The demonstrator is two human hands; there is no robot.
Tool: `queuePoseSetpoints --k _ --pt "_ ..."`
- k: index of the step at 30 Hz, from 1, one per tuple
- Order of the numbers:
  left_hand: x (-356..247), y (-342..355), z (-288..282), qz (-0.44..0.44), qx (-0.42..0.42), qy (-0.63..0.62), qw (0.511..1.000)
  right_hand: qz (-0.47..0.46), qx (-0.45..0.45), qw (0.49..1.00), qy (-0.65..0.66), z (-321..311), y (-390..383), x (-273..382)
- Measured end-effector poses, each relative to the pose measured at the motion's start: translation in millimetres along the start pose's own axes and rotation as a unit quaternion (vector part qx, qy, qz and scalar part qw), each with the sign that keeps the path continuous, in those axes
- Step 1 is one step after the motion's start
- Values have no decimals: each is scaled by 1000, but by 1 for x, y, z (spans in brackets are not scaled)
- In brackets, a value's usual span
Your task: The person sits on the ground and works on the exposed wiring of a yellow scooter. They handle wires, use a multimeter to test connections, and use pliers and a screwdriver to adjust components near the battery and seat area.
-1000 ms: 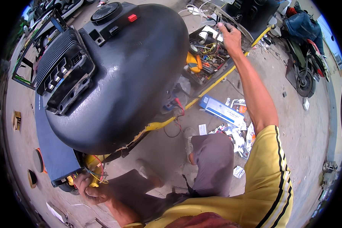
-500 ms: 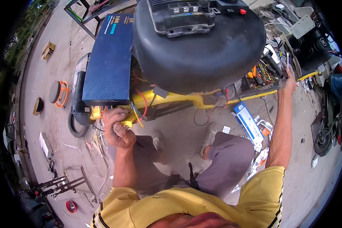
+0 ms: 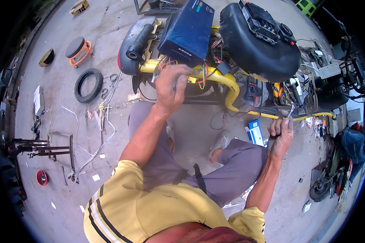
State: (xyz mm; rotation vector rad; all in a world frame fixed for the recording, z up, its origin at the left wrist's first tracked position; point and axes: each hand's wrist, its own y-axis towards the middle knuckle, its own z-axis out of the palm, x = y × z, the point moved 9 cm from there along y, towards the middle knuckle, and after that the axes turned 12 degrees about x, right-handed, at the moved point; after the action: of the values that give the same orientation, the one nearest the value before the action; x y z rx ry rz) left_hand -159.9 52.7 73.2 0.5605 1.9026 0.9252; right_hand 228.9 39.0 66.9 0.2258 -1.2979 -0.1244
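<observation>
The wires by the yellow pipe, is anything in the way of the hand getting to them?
No. The left hand is already at the coloured wires beside the yellow frame tube, just under the blue box. Nothing visible stands between.

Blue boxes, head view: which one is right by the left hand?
The large dark blue box on the yellow frame, just above the left hand. The small blue box lies on the ground near the right hand.

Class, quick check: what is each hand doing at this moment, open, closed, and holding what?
Left hand: closed around the coloured wires by the yellow frame tube.
Right hand: closed in a fist on a small metal tool; which tool cannot be told.
</observation>
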Motion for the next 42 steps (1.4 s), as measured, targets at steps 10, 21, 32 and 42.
queuePoseSetpoints --k 10,21,32,42 --pt "-18 0 -14 18 7 68 998 113 183 976 -35 165 12 -63" --pt "-16 2 -14 -25 83 74 994 94 222 966 -93 199 -1 -98" --pt "-2 9 -5 -53 169 6 984 -146 226 900 -343 232 7 -75" --pt "4 8 -4 -67 144 6 987 -176 194 874 -409 231 14 -77"
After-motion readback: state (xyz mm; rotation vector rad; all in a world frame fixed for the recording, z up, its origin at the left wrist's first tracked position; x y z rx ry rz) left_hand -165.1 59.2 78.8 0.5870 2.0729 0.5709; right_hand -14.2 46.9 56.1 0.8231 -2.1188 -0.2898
